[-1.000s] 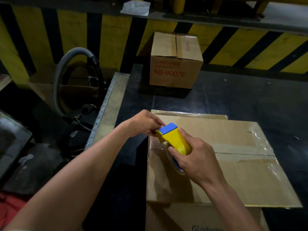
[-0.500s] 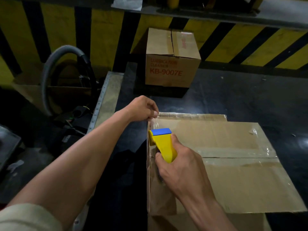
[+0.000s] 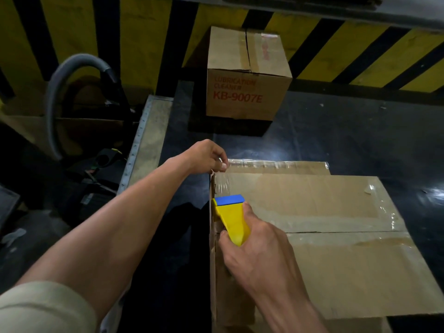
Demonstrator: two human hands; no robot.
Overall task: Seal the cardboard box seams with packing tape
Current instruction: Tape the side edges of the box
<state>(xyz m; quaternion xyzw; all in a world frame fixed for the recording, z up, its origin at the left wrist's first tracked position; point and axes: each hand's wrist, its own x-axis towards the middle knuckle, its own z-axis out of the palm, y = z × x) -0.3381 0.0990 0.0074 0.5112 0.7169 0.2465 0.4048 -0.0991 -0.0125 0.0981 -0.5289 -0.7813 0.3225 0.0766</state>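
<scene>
The cardboard box (image 3: 324,265) lies on the dark table (image 3: 348,140) close to the person, with both hands at its left edge. The left hand (image 3: 206,157) sits at the far left corner, thumb and forefinger pinching the free end of the clear packing tape (image 3: 220,186) against the cardboard. The right hand (image 3: 259,255) curls its fingers round the yellow tape dispenser (image 3: 233,219), thumb along its right side, blue end pointing toward the left hand. The strip runs short and wrinkled between them, along the left edge seam.

The tape looks thin and clingy, so it will likely crease or fold onto itself unless pulled with steady tension; the pinch belongs at its very end. The dispenser seems light, rigid plastic, best gripped round its body as it is now. The flaps are stiff but probably give near the centre seam (image 3: 336,231), which already carries glossy tape. A smaller box (image 3: 247,75) stands well apart at the far side
</scene>
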